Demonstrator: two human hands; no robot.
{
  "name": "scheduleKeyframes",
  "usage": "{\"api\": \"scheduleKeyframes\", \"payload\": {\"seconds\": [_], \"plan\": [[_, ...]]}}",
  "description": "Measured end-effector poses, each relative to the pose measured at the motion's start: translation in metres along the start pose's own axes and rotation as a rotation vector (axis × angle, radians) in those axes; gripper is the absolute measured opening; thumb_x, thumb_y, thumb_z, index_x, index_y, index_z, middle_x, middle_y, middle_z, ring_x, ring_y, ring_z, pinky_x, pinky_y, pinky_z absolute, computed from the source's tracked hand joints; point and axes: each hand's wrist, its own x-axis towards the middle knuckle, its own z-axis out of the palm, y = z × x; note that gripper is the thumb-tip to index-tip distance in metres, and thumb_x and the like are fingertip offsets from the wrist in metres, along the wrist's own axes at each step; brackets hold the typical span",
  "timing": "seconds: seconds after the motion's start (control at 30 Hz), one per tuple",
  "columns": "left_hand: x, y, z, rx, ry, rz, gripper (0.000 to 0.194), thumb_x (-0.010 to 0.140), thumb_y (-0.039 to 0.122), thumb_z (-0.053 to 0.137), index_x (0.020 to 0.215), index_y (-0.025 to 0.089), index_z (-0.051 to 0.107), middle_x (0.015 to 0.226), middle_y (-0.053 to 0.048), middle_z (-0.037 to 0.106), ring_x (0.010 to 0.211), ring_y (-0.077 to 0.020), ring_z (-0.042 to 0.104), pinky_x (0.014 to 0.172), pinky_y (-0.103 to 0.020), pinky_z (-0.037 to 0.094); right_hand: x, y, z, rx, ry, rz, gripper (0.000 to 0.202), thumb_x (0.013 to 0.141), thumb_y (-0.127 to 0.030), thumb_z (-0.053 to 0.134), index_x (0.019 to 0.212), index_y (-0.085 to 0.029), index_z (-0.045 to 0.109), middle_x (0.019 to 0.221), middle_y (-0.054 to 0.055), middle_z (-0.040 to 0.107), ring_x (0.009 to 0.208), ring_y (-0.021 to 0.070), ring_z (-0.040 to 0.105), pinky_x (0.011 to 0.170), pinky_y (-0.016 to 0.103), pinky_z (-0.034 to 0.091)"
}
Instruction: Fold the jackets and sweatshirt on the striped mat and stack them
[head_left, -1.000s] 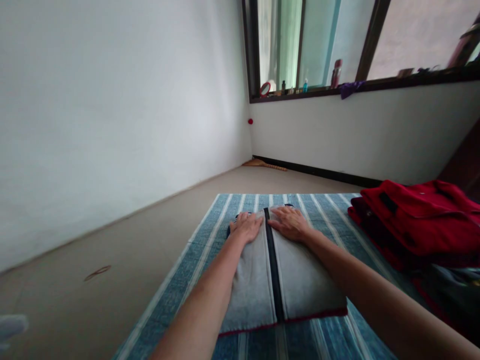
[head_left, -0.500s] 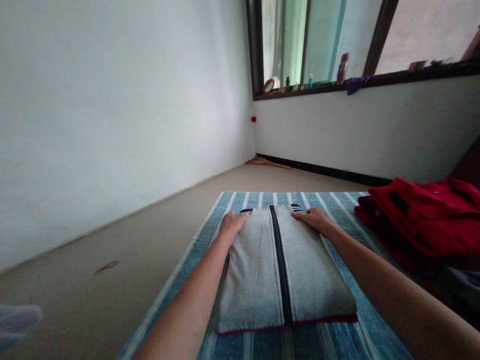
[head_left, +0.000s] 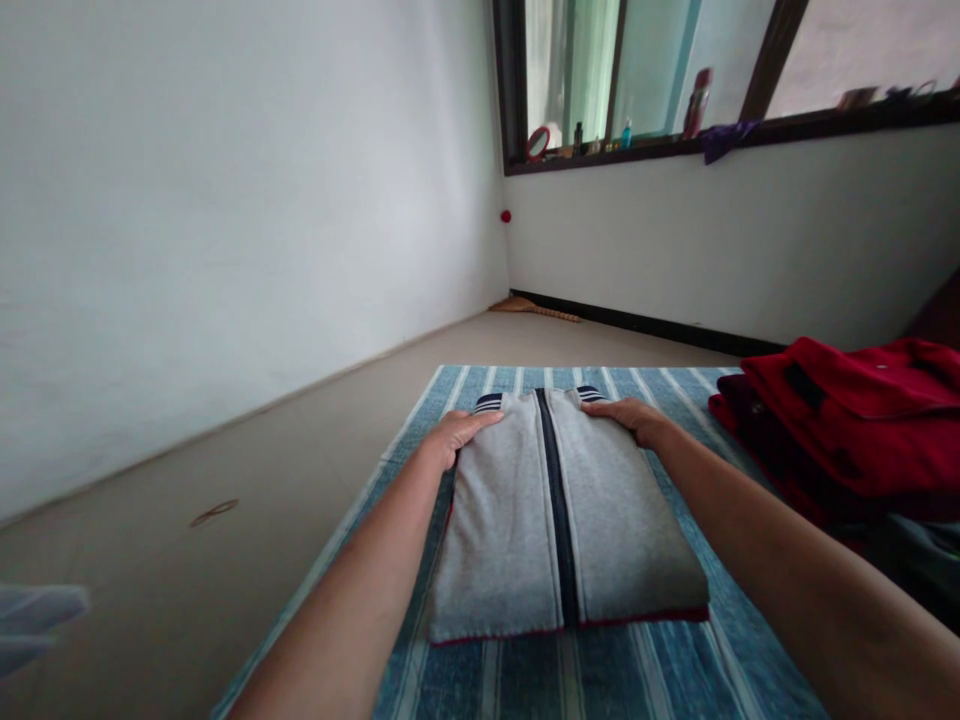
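A folded grey zip jacket (head_left: 502, 520) lies flat on a blue striped cloth (head_left: 487, 690). A dark zip runs down its middle, dark-and-white striped bands show at the far edge, and red edging shows underneath at the near edge. My left hand (head_left: 454, 435) grips its far left side, thumb stretched over the top and the other fingers hidden at the side or below. At the far right corner my right hand (head_left: 634, 415) holds it in a similar way, thumb side on the fabric, with its remaining fingers mostly out of sight.
On the right sits a stack of folded red and dark clothes (head_left: 855, 420). A thin loop (head_left: 214, 513) lies on the floor to the left, near a pale translucent thing (head_left: 37, 620). A broom-like object (head_left: 536, 307) rests by the far corner. Bottles and a mirror (head_left: 538, 144) line the windowsill.
The whole view has tipped slightly downward. My left hand has shifted a little along the jacket's left side, its thumb lying further over the top. My right hand stays at the far right corner.
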Motion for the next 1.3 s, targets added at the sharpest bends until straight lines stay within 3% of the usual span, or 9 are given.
{"api": "scheduleKeyframes", "payload": {"seconds": [0.3, 0.53, 0.63, 0.7, 0.8, 0.9, 1.0, 1.17, 1.3], "plan": [[-0.035, 0.031, -0.013, -0.181, -0.007, 0.225, 0.043, 0.041, 0.028, 0.081, 0.079, 0.016, 0.065, 0.076, -0.004, 0.071, 0.067, -0.0194, 0.064, 0.064, -0.031, 0.051, -0.048, -0.036, -0.011, 0.241, -0.024, -0.129, 0.026, 0.064, -0.035, 0.077, 0.073, -0.016, 0.062, 0.079, 0.009, 0.069, 0.065, 0.0198, 0.064, 0.061, 0.031, 0.054], [-0.153, 0.102, -0.038, -0.052, 0.116, 0.732, 0.047, 0.047, 0.022, 0.079, 0.092, 0.017, 0.066, 0.086, -0.001, 0.071, 0.082, -0.0200, 0.065, 0.080, -0.034, 0.051, -0.152, -0.091, -0.066, 0.262, 0.050, -0.673, 0.045, 0.059, -0.033, 0.082, 0.099, -0.022, 0.064, 0.096, 0.003, 0.069, 0.089, 0.0213, 0.064, 0.082, 0.032, 0.052], [-0.210, 0.061, -0.030, 0.241, 0.292, 0.962, 0.044, 0.055, 0.022, 0.077, 0.098, 0.021, 0.065, 0.092, -0.002, 0.071, 0.088, -0.0250, 0.066, 0.085, -0.040, 0.053, -0.217, -0.046, -0.063, 0.040, 0.104, -0.955, 0.059, 0.066, -0.031, 0.079, 0.120, -0.029, 0.057, 0.108, 0.003, 0.067, 0.101, 0.0266, 0.062, 0.087, 0.041, 0.052], [-0.236, -0.002, -0.017, 0.366, 0.389, 1.107, 0.047, 0.063, 0.022, 0.073, 0.109, 0.028, 0.062, 0.110, -0.004, 0.068, 0.100, -0.0279, 0.064, 0.093, -0.042, 0.051, -0.254, 0.013, -0.043, -0.094, 0.168, -1.063, 0.066, 0.072, -0.028, 0.074, 0.132, -0.032, 0.046, 0.121, 0.005, 0.062, 0.107, 0.0275, 0.060, 0.089, 0.042, 0.051], [-0.261, -0.109, 0.005, 0.515, 0.334, 1.170, 0.042, 0.078, 0.019, 0.056, 0.117, 0.035, 0.057, 0.123, -0.003, 0.063, 0.109, -0.0270, 0.062, 0.093, -0.039, 0.055, -0.294, 0.111, -0.002, -0.410, 0.197, -1.138, 0.061, 0.083, -0.017, 0.055, 0.140, -0.030, 0.039, 0.120, 0.008, 0.062, 0.108, 0.0250, 0.061, 0.086, 0.036, 0.052], [-0.282, -0.177, 0.015, 0.689, 0.279, 1.237, 0.037, 0.085, 0.012, 0.045, 0.119, 0.024, 0.054, 0.130, -0.009, 0.058, 0.119, -0.0247, 0.056, 0.100, -0.037, 0.051, -0.317, 0.171, 0.025, -0.586, 0.237, -1.189, 0.063, 0.081, -0.014, 0.047, 0.143, -0.022, 0.036, 0.125, 0.013, 0.059, 0.115, 0.0283, 0.056, 0.089, 0.039, 0.052], [-0.299, -0.186, 0.011, 0.806, 0.288, 1.257, 0.028, 0.086, 0.005, 0.043, 0.109, 0.016, 0.054, 0.135, -0.015, 0.052, 0.129, -0.0250, 0.047, 0.105, -0.038, 0.045, -0.328, 0.180, 0.026, -0.709, 0.244, -1.146, 0.066, 0.080, -0.006, 0.038, 0.145, -0.020, 0.033, 0.133, 0.013, 0.054, 0.124, 0.0268, 0.050, 0.096, 0.042, 0.048], [-0.319, -0.162, 0.008, 0.905, 0.281, 1.266, 0.022, 0.082, 0.006, 0.049, 0.100, 0.019, 0.051, 0.135, -0.016, 0.053, 0.130, -0.0251, 0.045, 0.108, -0.040, 0.041, -0.347, 0.163, 0.011, -0.813, 0.212, -1.204, 0.070, 0.077, -0.013, 0.049, 0.143, -0.020, 0.030, 0.137, 0.016, 0.050, 0.127, 0.0306, 0.047, 0.099, 0.049, 0.045], [-0.319, -0.160, 0.012, 0.961, 0.250, 1.278, 0.043, 0.080, 0.016, 0.053, 0.122, 0.014, 0.045, 0.136, -0.019, 0.052, 0.131, -0.0272, 0.043, 0.107, -0.043, 0.041, -0.362, 0.155, 0.013, -0.780, 0.262, -1.213, 0.076, 0.074, -0.021, 0.058, 0.143, -0.020, 0.028, 0.142, 0.016, 0.043, 0.128, 0.0342, 0.044, 0.099, 0.051, 0.046]]}}
